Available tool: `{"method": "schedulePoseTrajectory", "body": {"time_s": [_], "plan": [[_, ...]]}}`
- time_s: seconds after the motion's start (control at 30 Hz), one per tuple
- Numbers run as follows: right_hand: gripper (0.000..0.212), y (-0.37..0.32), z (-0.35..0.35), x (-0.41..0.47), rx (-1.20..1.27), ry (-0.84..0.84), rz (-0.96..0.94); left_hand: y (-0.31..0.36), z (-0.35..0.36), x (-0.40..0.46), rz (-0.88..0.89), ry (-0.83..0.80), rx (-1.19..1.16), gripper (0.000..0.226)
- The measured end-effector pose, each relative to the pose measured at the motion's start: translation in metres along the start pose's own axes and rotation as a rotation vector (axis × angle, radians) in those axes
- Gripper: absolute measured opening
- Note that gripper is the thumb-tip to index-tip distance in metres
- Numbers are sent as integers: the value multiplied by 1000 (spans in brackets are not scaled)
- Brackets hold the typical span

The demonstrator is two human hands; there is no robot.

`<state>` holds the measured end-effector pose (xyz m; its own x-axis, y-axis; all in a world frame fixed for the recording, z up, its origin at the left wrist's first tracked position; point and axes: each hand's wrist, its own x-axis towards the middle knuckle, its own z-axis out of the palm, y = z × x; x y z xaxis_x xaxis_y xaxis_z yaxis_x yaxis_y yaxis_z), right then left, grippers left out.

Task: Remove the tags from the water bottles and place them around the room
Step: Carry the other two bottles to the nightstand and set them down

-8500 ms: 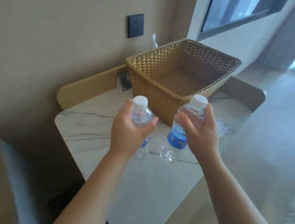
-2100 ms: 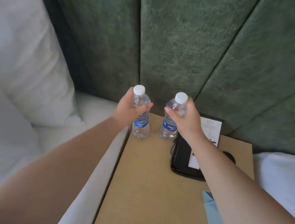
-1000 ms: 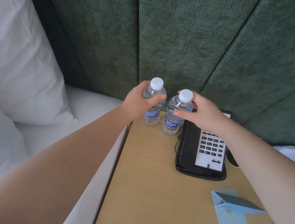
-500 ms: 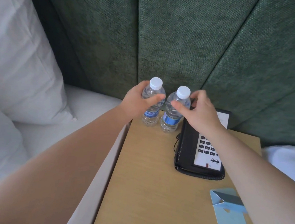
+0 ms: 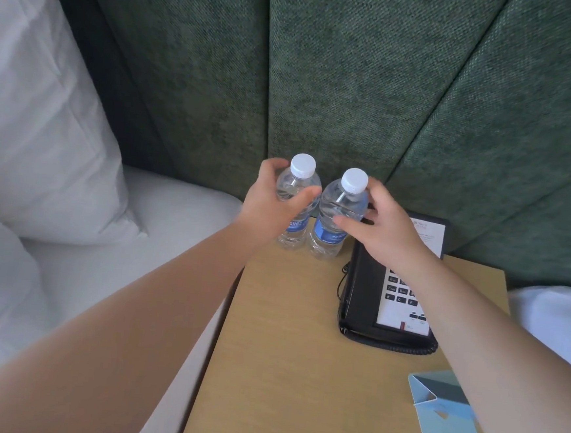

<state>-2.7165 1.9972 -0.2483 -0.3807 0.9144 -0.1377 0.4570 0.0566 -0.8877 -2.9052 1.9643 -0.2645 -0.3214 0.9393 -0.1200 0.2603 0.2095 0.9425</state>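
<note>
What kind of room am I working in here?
Probably a hotel bedroom: a wooden nightstand with a corded desk phone, white pillows on a bed, and a green padded headboard behind.

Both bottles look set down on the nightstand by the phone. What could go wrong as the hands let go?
1. The left bottle and right bottle stand almost touching; a brush from the left hand or right hand could topple both.
2. The left bottle sits near the nightstand edge and could fall toward the bed.
3. The right bottle could tip onto the telephone.
</note>
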Motion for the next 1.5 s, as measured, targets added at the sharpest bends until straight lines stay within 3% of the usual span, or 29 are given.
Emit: {"method": "schedulePoseTrajectory", "body": {"time_s": [0.1, 0.2, 0.3, 0.43, 0.67, 0.8, 0.97, 1.1, 1.23, 1.5], "plan": [[68, -4, 3, 3, -169, 145, -26, 0, 3, 0, -3, 75, 43, 57], [70, -4, 2, 5, -133, 106, 1, 0, 3, 0, 12, 111, 7, 58], [55, -1, -2, 5, -57, 18, 2, -1, 1, 1, 19, 75, -41, 50], [43, 1, 1, 9, -80, 81, -16, -4, -5, 12, 20, -30, -79, 46], [52, -3, 10, 18, -19, 214, 37, -4, -9, 19, 44, -86, -118, 45], [55, -8, 15, 22, -28, 278, 78, -3, -9, 20, -10, -41, -120, 65], [60, -11, 18, 24, -55, 346, 123, -4, -6, 19, -17, -7, -117, 45], [64, -15, 14, 21, -80, 287, 158, 3, -6, 13, -7, 15, 32, 52], [75, -25, -1, 7, -142, 218, 150, 17, -12, 0, -21, 62, 282, 86], [70, -72, -25, -59, -414, 252, -26, 74, -30, -74, 133, 163, 621, 77]]}}
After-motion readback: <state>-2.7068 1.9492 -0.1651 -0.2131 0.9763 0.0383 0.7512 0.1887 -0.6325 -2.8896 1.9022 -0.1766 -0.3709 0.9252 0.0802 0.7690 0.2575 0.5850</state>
